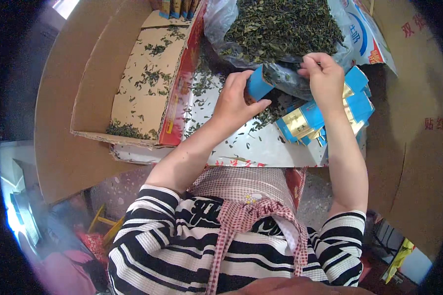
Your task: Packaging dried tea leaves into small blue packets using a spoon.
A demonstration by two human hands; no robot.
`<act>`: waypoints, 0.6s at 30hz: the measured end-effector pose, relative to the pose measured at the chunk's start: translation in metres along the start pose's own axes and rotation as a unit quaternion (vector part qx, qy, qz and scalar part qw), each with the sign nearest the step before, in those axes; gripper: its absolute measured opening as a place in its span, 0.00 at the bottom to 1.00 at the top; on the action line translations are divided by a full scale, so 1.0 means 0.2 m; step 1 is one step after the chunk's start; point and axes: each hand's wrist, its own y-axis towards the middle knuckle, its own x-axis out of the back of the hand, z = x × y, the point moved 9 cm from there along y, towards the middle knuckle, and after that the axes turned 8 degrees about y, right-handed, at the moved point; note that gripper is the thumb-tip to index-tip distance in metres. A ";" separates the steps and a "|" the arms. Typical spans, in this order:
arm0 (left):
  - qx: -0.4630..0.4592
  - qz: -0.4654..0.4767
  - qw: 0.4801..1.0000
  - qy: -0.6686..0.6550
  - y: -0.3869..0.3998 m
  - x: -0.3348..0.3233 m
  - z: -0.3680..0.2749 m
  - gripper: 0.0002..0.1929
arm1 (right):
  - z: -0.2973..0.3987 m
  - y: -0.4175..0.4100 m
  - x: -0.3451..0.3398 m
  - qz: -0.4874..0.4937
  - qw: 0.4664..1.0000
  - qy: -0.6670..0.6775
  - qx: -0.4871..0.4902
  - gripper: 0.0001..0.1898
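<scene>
My left hand (230, 97) is wrapped around a small blue packet (260, 84) whose open end points up and to the right, with dark dried leaves showing at its mouth. To the right, my right hand (323, 75) hovers by the near edge of a clear plastic bag (221, 33) heaped with dried leaves (284, 29), which look like tea. Its thumb and forefinger are drawn together; whether leaves are pinched between them is unclear. Beneath the right forearm lies a pile of flat blue and gold packets (306, 120), partly covered by the arm.
A cardboard box (96, 77) on the left holds scattered leaves and several upright packets (177, 8) at its far end. Loose leaves dot the white surface (229, 147). A printed carton (373, 33) stands behind the bag, with brown cardboard (402, 147) on the right.
</scene>
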 end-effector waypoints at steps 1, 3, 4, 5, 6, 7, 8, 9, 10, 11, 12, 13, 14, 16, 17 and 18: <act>-0.001 -0.001 1.000 0.000 0.00 0.00 0.00 0.35 | -0.02 0.00 0.00 0.000 1.000 0.000 0.001 0.06; 0.003 -0.004 1.000 0.005 0.00 0.00 0.02 0.36 | -0.06 -0.02 0.01 -0.013 0.994 0.102 -0.023 0.06; 0.003 -0.005 1.000 0.004 0.00 0.00 0.02 0.36 | -0.05 -0.03 0.01 -0.012 0.995 0.101 -0.022 0.06; 0.008 -0.002 1.000 -0.003 0.00 0.00 0.02 0.36 | -0.03 -0.04 0.02 -0.010 0.996 0.091 -0.009 0.06; 0.013 0.002 1.000 -0.010 0.00 0.00 0.02 0.36 | -0.01 -0.05 0.03 -0.008 0.997 0.082 0.003 0.06; 0.014 0.001 1.000 -0.010 0.00 0.01 0.01 0.36 | -0.02 -0.05 0.03 -0.007 0.997 0.082 0.003 0.06; 0.041 0.015 0.999 -0.029 0.00 0.01 0.03 0.36 | -0.03 -0.06 0.04 -0.003 0.994 0.108 0.004 0.06; 0.068 0.029 0.996 -0.047 0.00 0.00 0.04 0.37 | -0.04 -0.07 0.05 0.000 0.991 0.133 0.004 0.07; 0.069 0.030 0.996 -0.048 0.00 0.00 0.04 0.37 | -0.04 -0.07 0.06 0.001 0.991 0.132 0.003 0.07; 0.069 0.030 0.996 -0.051 0.00 0.00 0.04 0.38 | -0.03 -0.08 0.07 0.006 0.991 0.135 0.010 0.06; 0.070 0.030 0.996 -0.053 0.01 0.00 0.05 0.38 | -0.01 -0.09 0.07 0.013 0.990 0.139 0.016 0.06; 0.070 0.030 0.996 -0.053 0.01 0.00 0.05 0.38 | -0.01 -0.10 0.08 0.013 0.990 0.139 0.016 0.06; 0.066 0.031 0.996 -0.050 0.01 -0.01 0.05 0.38 | 0.01 -0.11 0.09 0.011 0.989 0.146 0.017 0.06; 0.062 0.031 0.996 -0.047 0.01 -0.01 0.05 0.38 | 0.03 -0.13 0.10 0.010 0.988 0.153 0.018 0.05; 0.061 0.030 0.997 -0.042 0.01 0.00 0.04 0.38 | 0.07 -0.14 0.10 0.022 0.989 0.139 0.038 0.05; 0.060 0.031 0.997 -0.036 0.01 0.00 0.04 0.38 | 0.10 -0.16 0.10 0.034 0.990 0.124 0.057 0.04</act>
